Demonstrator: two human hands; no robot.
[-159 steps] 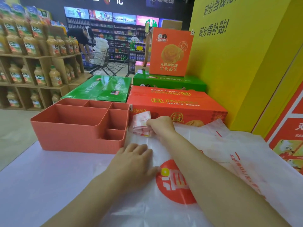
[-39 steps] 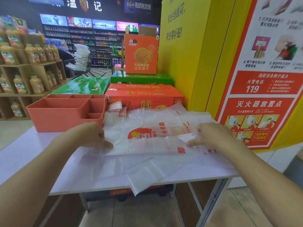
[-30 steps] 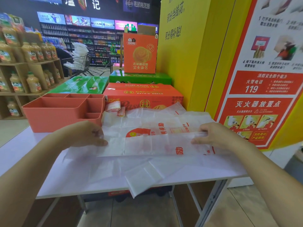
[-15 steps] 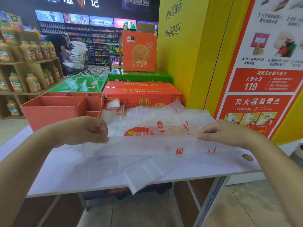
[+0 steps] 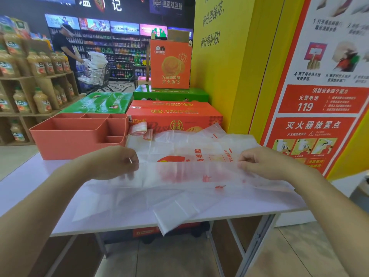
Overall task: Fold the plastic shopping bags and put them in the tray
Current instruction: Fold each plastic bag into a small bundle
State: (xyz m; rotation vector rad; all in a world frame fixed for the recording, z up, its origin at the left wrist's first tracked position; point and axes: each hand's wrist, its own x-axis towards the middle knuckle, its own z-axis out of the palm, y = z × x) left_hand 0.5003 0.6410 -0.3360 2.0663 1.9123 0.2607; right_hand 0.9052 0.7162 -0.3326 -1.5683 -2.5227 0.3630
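A translucent white plastic shopping bag [image 5: 185, 174] with red print is stretched across the table between my hands. My left hand [image 5: 113, 162] pinches its left edge and my right hand [image 5: 265, 162] pinches its right edge, lifting a folded strip just above the surface. More flat bags [image 5: 179, 144] lie under and behind it, and one corner hangs over the front edge. The salmon compartment tray [image 5: 79, 144] stands at the back left, nothing visible in its compartments. A small folded bag bundle [image 5: 139, 127] lies just right of the tray.
The white table [image 5: 30, 186] ends close in front of me. Red and green cartons [image 5: 173, 114] are stacked behind it, and a yellow pillar [image 5: 239, 76] with a red poster stands at right. Juice bottle shelves are at left; a person with a shopping cart stands far back.
Five seconds ago my hands pressed a bag near the tray. Over the last second both hands have pinched the bag's edges and lifted the folded strip off the table.
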